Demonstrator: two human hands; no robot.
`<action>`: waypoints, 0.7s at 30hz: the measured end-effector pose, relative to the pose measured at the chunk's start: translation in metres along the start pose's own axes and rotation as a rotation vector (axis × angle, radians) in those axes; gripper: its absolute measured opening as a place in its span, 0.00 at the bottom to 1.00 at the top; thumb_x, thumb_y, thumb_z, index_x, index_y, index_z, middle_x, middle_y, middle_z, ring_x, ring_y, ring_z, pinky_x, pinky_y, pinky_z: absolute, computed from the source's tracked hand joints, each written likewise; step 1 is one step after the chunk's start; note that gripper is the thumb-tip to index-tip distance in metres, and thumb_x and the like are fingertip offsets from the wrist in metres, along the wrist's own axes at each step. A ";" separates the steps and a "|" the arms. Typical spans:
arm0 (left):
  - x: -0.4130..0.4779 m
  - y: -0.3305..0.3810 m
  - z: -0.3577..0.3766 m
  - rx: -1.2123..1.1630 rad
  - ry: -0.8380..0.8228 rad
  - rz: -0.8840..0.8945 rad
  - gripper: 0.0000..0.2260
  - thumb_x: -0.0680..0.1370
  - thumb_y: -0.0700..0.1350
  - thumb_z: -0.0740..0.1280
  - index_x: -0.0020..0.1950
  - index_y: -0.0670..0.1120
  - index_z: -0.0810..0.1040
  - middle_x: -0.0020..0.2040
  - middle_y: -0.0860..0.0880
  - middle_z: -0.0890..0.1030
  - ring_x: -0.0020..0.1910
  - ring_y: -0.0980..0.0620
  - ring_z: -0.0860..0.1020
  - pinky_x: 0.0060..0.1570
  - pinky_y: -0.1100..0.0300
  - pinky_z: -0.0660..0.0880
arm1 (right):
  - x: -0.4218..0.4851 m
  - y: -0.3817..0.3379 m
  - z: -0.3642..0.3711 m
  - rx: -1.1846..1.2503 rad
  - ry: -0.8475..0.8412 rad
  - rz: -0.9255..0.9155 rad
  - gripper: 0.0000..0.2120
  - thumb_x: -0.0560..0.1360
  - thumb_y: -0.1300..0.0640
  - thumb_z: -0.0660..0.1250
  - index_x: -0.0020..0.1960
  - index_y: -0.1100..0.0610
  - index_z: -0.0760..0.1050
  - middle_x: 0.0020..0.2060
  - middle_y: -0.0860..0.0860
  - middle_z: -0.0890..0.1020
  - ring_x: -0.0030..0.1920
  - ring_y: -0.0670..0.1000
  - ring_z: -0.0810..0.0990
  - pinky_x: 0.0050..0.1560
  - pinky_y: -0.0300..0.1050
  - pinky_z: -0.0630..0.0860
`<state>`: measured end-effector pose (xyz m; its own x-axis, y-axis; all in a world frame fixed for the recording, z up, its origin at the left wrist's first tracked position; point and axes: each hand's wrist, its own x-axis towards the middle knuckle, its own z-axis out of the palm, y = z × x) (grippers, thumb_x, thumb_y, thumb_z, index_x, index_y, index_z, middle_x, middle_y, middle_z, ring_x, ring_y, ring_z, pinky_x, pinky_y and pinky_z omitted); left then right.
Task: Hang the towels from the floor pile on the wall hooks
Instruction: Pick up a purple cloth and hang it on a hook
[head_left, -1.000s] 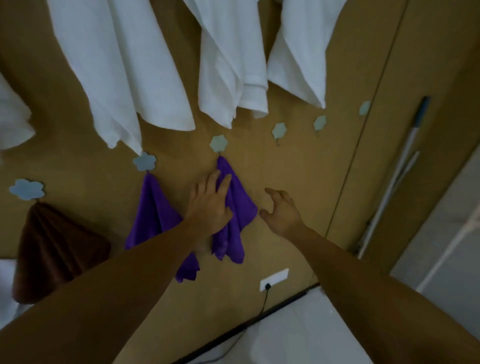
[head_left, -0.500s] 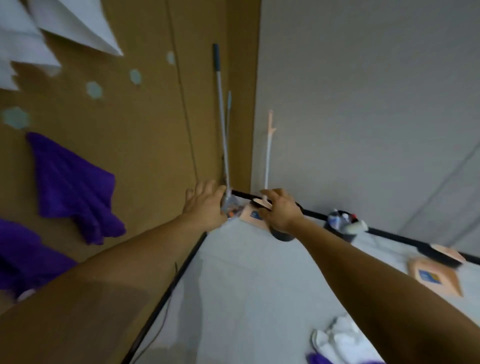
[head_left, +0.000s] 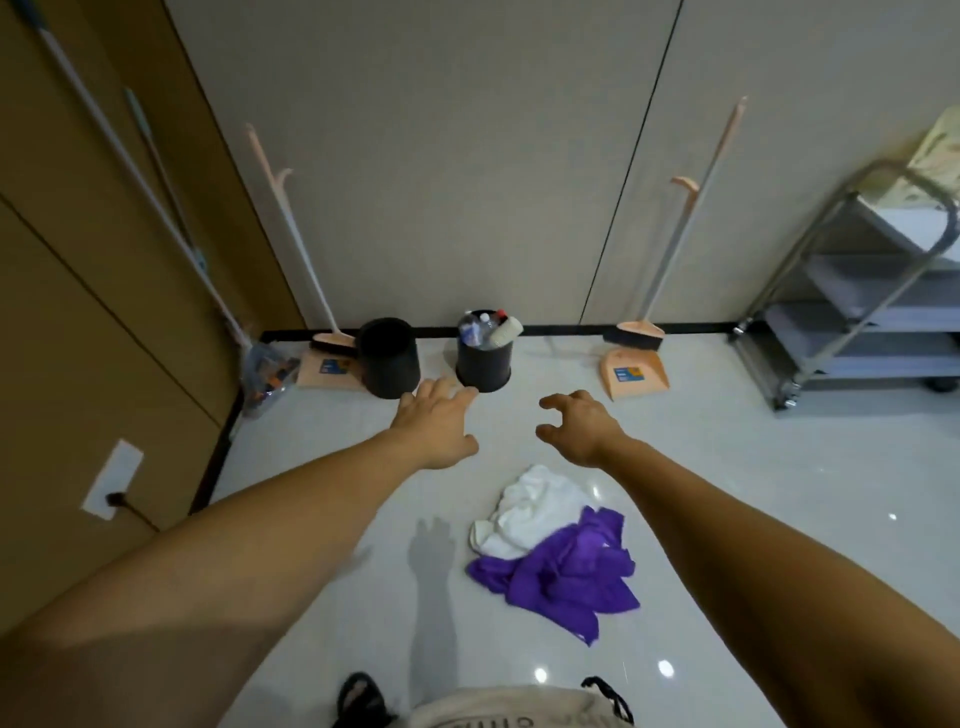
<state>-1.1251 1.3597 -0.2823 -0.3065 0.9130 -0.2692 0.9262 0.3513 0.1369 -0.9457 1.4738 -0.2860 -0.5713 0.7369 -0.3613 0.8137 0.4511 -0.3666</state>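
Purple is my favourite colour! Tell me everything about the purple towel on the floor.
The purple towel is a soft-looking cloth, lying crumpled in a heap of folds on the shiny pale floor. One corner sticks out toward the camera. Its far side touches the white towel bunched beside it. Nothing else touches it.

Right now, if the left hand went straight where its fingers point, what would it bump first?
Probably the black bin full of bottles; the left hand aims its fingers at it. Depth is unclear, so it might pass above.
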 end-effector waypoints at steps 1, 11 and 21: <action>0.006 0.013 0.007 0.010 -0.030 0.020 0.34 0.74 0.57 0.64 0.77 0.52 0.54 0.76 0.46 0.55 0.73 0.43 0.56 0.68 0.46 0.59 | 0.000 0.016 0.001 0.011 -0.007 0.026 0.25 0.78 0.46 0.62 0.73 0.50 0.65 0.69 0.57 0.67 0.65 0.59 0.71 0.66 0.53 0.70; 0.111 0.074 0.082 -0.063 -0.262 0.098 0.32 0.75 0.54 0.65 0.76 0.51 0.57 0.74 0.46 0.59 0.70 0.42 0.62 0.65 0.47 0.65 | 0.032 0.131 0.040 0.169 -0.147 0.288 0.24 0.77 0.48 0.63 0.72 0.51 0.67 0.65 0.56 0.75 0.62 0.56 0.75 0.64 0.50 0.72; 0.191 0.090 0.277 -0.184 -0.537 0.041 0.30 0.74 0.53 0.65 0.75 0.50 0.61 0.72 0.45 0.64 0.68 0.42 0.65 0.64 0.48 0.67 | 0.123 0.241 0.199 0.179 -0.375 0.361 0.19 0.80 0.54 0.60 0.69 0.54 0.69 0.63 0.58 0.76 0.61 0.58 0.76 0.62 0.50 0.73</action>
<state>-1.0392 1.5084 -0.5855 -0.0714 0.7098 -0.7007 0.8668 0.3918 0.3085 -0.8416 1.5729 -0.5895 -0.2848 0.5846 -0.7597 0.9528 0.0859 -0.2911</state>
